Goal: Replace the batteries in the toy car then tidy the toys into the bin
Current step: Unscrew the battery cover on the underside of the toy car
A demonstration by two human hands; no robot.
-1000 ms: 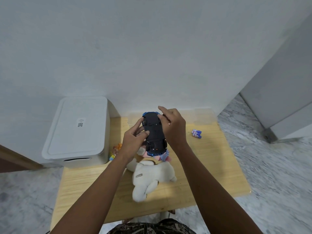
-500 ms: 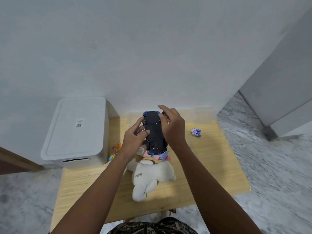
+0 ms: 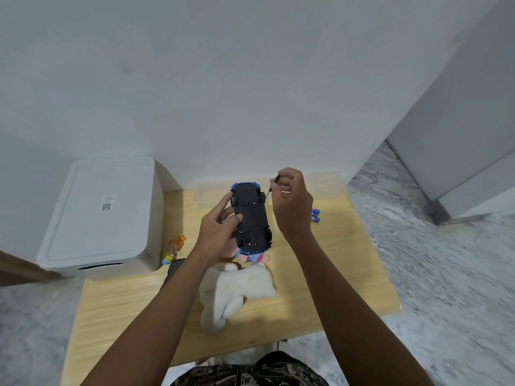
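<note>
One hand (image 3: 292,201) now off toy car (image 3: 252,218), pinching screwdriver (image 3: 271,188)

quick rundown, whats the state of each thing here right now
blue toy car: upside down, black underside up, held above the table
left hand: grips the car's side
right hand: pinches a thin dark screwdriver, off the car
white lidded bin: lid closed
white plush toy: lying on the wooden table
blue batteries: lying loose on the table
</note>
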